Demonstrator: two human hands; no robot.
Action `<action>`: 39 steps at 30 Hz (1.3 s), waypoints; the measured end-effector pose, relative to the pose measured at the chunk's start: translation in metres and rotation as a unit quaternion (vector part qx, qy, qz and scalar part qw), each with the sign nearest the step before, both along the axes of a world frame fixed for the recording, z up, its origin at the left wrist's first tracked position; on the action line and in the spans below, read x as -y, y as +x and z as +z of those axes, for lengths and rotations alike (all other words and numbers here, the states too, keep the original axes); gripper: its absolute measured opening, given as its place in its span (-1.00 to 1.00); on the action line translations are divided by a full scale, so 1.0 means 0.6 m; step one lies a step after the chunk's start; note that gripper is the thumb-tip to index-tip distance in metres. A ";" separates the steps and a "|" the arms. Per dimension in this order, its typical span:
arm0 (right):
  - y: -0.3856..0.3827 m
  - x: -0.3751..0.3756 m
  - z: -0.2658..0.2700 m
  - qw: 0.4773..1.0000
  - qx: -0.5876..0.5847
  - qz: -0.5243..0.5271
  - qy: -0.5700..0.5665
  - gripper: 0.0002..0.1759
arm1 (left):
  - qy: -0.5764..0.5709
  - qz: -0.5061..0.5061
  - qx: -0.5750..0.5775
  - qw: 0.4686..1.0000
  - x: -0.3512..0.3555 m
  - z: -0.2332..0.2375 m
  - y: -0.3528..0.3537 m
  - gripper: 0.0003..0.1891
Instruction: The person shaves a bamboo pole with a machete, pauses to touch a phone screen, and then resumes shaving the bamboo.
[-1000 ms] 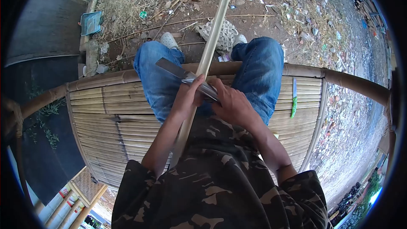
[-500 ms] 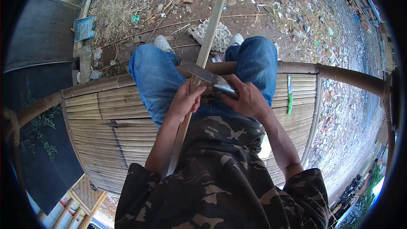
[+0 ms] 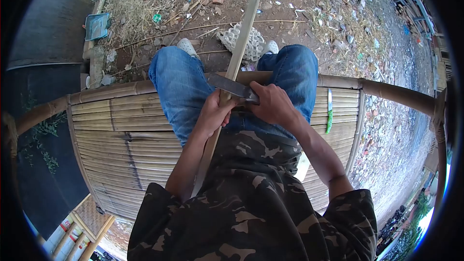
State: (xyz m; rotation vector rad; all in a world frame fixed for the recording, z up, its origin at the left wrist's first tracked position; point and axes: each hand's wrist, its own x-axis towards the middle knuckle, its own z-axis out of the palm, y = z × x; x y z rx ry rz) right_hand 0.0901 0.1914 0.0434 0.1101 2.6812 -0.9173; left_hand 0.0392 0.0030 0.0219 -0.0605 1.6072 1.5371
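Note:
A long, pale wooden strip (image 3: 245,31) runs from beside my waist up between my knees and past the bench edge. My left hand (image 3: 213,115) is wrapped round its lower middle, thumb on top. My right hand (image 3: 273,103) grips the handle of a broad-bladed knife (image 3: 229,87). The blade lies across the strip, just above my left hand, its tip pointing left. My right fingers hide most of the handle. Both hands are close together over my lap.
I sit on a slatted bamboo bench (image 3: 121,152). A green-handled knife (image 3: 329,111) lies on it at the right. A bamboo rail (image 3: 397,89) edges the bench. On the littered ground are a grey mesh-like tray (image 3: 249,46) between my shoes and a blue basket (image 3: 97,26).
My right hand has turned and shifted slightly, so its back now faces up and covers more of the knife handle. The blade still crosses the strip. The left hand has barely moved.

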 end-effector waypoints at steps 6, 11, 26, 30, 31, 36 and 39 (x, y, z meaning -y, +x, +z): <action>-0.021 -0.006 0.017 0.998 0.044 -0.005 0.055 -0.72 | -0.037 -0.012 -0.022 0.999 -0.008 0.002 0.003 -0.85; -0.053 -0.029 0.006 0.998 0.019 -0.034 0.038 -0.73 | -0.031 -0.030 -0.033 0.999 -0.004 -0.006 0.002 -0.82; -0.065 -0.039 -0.018 0.993 0.047 -0.042 0.098 -0.72 | -0.048 -0.041 -0.032 0.997 -0.007 -0.018 0.004 -0.77; -0.043 -0.022 -0.013 0.993 0.043 -0.007 0.107 -0.69 | -0.039 -0.025 -0.018 0.999 -0.009 -0.011 0.003 -0.79; -0.038 -0.020 -0.013 0.991 0.054 0.011 0.119 -0.64 | -0.028 -0.021 -0.011 0.999 -0.010 -0.012 0.004 -0.80; -0.025 -0.043 -0.024 0.996 -0.091 0.010 0.019 -0.53 | -0.019 0.005 -0.003 1.000 -0.017 -0.014 0.001 -0.81; -0.017 -0.073 -0.020 0.989 -0.129 0.038 -0.060 -0.53 | -0.016 0.013 0.001 1.000 -0.014 -0.004 -0.002 -0.82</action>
